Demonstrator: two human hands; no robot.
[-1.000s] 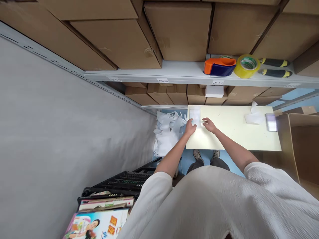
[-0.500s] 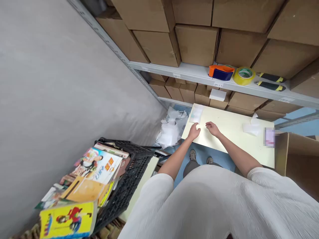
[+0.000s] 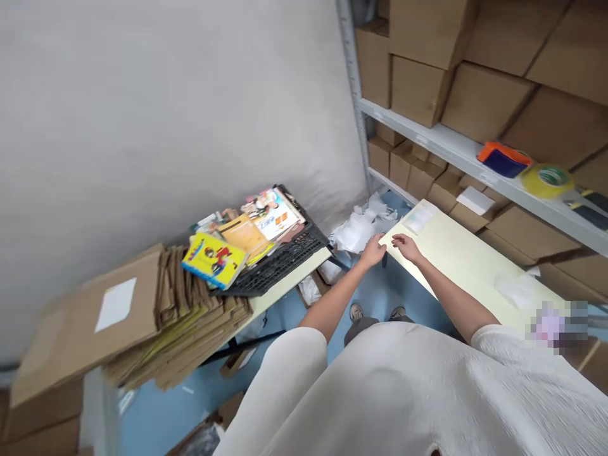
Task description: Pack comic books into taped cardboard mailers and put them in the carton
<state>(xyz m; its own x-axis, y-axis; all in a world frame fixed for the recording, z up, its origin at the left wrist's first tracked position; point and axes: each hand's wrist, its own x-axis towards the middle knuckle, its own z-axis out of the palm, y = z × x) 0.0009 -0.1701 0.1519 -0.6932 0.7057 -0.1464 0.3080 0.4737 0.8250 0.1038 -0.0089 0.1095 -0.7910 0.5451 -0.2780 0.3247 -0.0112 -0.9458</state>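
We've our L hand just beside the tbl, thumb & fingers apart; our R hand's at its edge, fingers loosely spread. Whitish pkt lies nr tbl corner.

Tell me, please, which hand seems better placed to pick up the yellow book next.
Probably the left hand: it is nearer the yellow book, which lies off to the person's left, and appears empty. The right hand is farther away, by the table.
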